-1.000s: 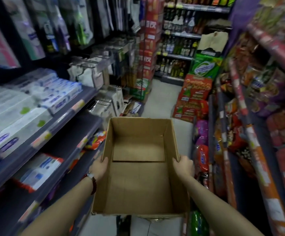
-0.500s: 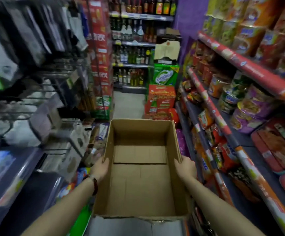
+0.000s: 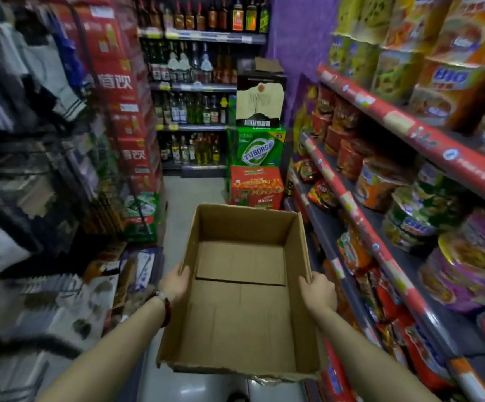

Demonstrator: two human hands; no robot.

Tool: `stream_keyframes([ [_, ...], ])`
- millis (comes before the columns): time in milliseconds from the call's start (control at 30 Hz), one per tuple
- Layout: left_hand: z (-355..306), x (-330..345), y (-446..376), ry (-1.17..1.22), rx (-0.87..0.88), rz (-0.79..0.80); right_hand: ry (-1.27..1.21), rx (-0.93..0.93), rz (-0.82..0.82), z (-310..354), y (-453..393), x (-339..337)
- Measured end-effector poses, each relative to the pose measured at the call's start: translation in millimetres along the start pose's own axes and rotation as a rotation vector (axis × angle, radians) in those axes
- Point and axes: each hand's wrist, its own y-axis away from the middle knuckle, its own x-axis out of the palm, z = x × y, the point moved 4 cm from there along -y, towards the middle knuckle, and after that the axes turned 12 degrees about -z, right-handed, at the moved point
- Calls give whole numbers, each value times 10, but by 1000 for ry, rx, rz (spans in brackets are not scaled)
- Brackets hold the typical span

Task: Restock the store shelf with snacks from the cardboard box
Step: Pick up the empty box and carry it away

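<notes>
An open brown cardboard box (image 3: pixel 235 320) is carried in front of me above the aisle floor; its inside shows only bare cardboard. My left hand (image 3: pixel 174 282) grips the box's left wall, with a dark bracelet on the wrist. My right hand (image 3: pixel 318 291) grips the right wall. The store shelf (image 3: pixel 360 219) with red price rails runs along the right and holds snack packets (image 3: pixel 351 253) and noodle bowls (image 3: pixel 464 268).
Stacked drink cartons (image 3: pixel 260 169) stand on the floor straight ahead, in front of a back shelf of bottles (image 3: pixel 195 111). Red cartons (image 3: pixel 122 111) and hanging goods line the left. Grey aisle floor (image 3: pixel 189 195) runs between them.
The view has swung from the left shelves to the right and up, now facing down the aisle. Both hands keep the same grip on the box.
</notes>
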Motion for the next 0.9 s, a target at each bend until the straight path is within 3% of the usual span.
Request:
stream_keyframes([
  [433, -1346, 491, -1568, 73, -30, -42, 17, -22, -15, 1112, -2075, 398],
  [900, -2606, 1203, -3948, 95, -60, 80, 45, 76, -22, 2249, -4217, 1217],
])
